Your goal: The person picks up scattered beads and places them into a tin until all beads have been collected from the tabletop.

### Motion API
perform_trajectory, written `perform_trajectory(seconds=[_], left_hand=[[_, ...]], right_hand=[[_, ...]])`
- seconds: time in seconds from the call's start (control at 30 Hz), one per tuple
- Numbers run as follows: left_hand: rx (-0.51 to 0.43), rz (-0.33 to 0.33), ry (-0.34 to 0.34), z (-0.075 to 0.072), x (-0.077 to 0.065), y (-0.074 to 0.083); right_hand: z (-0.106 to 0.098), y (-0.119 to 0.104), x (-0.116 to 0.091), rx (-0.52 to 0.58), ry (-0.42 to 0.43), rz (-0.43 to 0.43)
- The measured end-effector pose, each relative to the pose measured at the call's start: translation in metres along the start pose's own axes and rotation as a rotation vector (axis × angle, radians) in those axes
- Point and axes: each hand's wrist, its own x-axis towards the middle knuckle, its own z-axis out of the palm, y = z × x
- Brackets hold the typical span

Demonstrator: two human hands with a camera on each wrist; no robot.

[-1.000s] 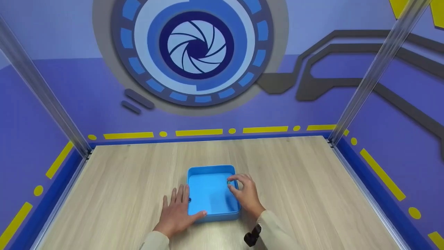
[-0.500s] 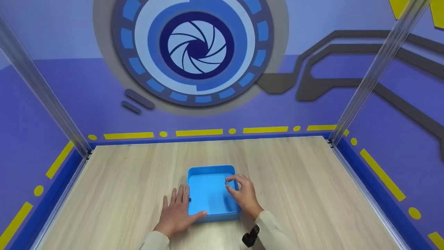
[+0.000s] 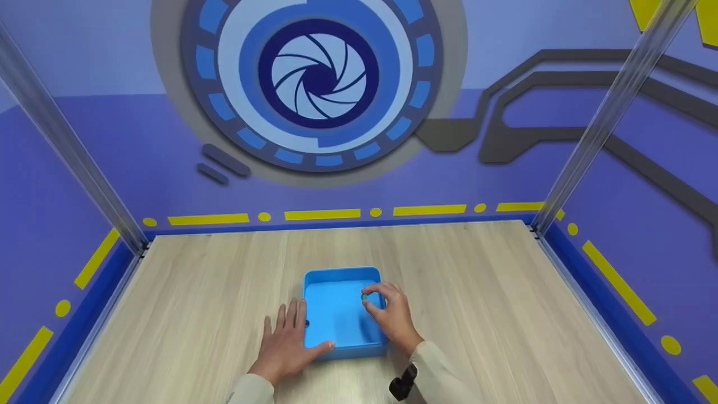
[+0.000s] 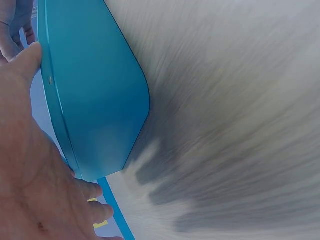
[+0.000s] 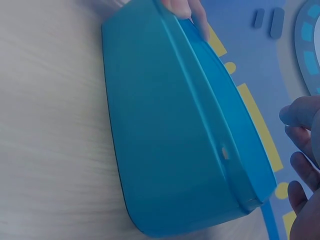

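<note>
A shallow light-blue box with an open top sits on the wooden table. My left hand lies along its left side with straight, spread fingers, the thumb reaching over the near rim. In the left wrist view that thumb touches the rim. Above the box's right part, my right hand pinches a tiny roundish, grey-green thing between thumb and forefinger; its kind is too small to tell. A small dark round thing shows at the box's left wall, beside the left fingers.
The wooden tabletop spreads around the box on all sides. Purple printed panels close off the back and sides, with metal posts at the corners. A dark wrist device sits on the right sleeve.
My right hand has shifted slightly left over the box, still pinching the tiny roundish thing. The left hand and the box have stayed in place.
</note>
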Motion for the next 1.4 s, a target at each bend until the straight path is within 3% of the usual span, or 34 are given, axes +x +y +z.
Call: perform_trajectory(seconds=[0.53,1.4], left_hand=[[-0.012,0.030,0.005,-0.003,-0.002,-0.001],[-0.019,0.020,-0.008,-0.002,-0.001,-0.001]], right_hand=[[0.006,0.000,-0.001,-0.018,0.015,-0.040],[0.015,-0.007,0.001,0.006,-0.008,-0.051]])
